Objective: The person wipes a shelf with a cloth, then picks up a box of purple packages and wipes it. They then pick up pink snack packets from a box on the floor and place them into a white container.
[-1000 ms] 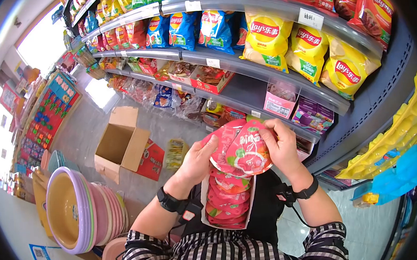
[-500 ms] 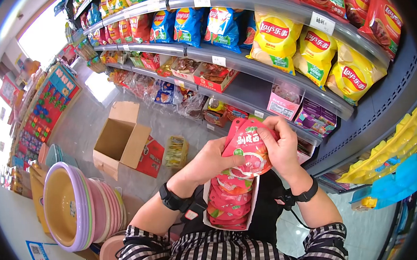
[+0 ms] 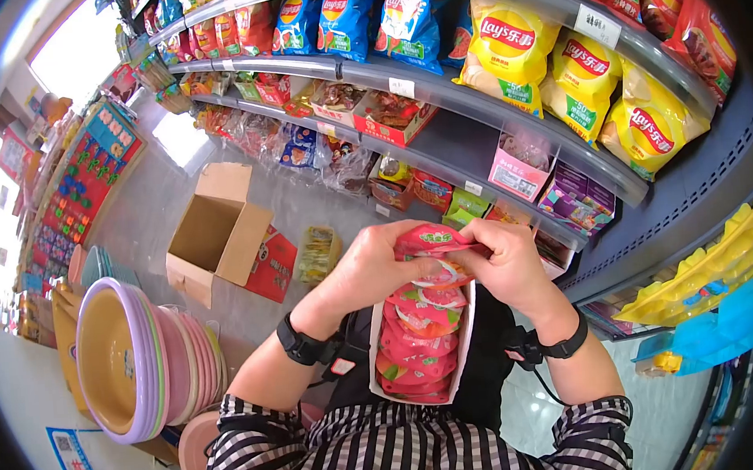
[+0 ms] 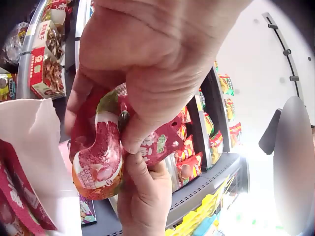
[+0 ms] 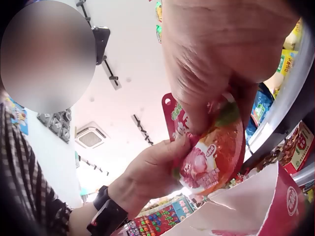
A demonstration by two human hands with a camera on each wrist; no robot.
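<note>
A red candy packet [image 3: 433,238] with fruit pictures is held above an open white box [image 3: 470,320]. My left hand [image 3: 370,270] pinches its left side, while my right hand [image 3: 510,265] pinches the right. In the left wrist view the packet [image 4: 101,164] looks bent, and the two thumbs meet at its edge. The right wrist view shows its rounded clear front [image 5: 206,157] with orange and red contents. Inside the box, a row of similar red packets [image 3: 415,346] lies overlapped, close to my body. Fingers hide part of the held packet.
Ahead, shelves carry yellow chip bags [image 3: 503,51], blue chip bags [image 3: 347,23] and small snack boxes [image 3: 520,168]. An open cardboard carton [image 3: 215,237] stands on the floor at left, near stacked basins [image 3: 110,358]. Yellow and blue plastic goods [image 3: 702,273] hang at right.
The packet, earlier fanned with another and then face-up toward the head camera, is now tilted and bent between my hands. My left hand has shifted in against it. The view has moved slightly.
</note>
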